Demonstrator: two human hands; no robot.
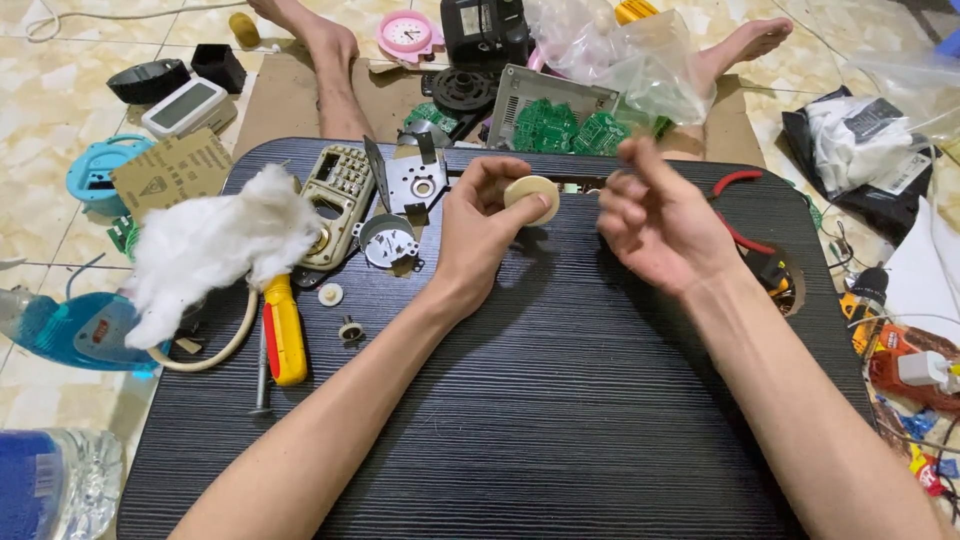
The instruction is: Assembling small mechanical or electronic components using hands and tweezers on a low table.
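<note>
Your left hand (480, 225) pinches a small cream-coloured round plastic disc (531, 196) between thumb and fingertips, held just above the dark wood-grain counter (560, 400). Your right hand (655, 220) is close beside it, half open with fingers loosely curled, holding nothing.

The grip on the disc is a light edge pinch, so a twist or a nudge from the right hand could, I judge, pop it loose; it would roll across the counter and off onto the tiled floor. Small parts already lie loose near your left forearm: a little white plastic wheel (331, 294) and a small dark gear on a spindle (350, 330) (easy to sweep away with an elbow). The opened grey metal mechanism housing (388, 242) sits just left of your hand, and a dropped disc could knock its pieces about. The yellow-and-red-handled screwdriver (284, 330) lies by your forearm, and red-handled pliers (735, 205) rest behind your right hand, where a quick pull back might snag them.
</note>
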